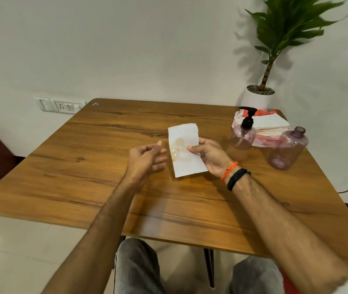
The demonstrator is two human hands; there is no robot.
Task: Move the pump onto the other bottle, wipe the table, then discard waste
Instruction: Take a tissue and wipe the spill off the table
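The right hand point(208, 154) pinches the stained tissue point(186, 153); the left hand point(147, 159), at its 9 o'clock, is open and empty. Better fold the wet side inward before discarding.

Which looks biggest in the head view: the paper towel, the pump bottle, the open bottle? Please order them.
1. paper towel, held in the right hand, nearer the camera, so unsure.
2-3. pump bottle and open bottle: alike; not ranked.
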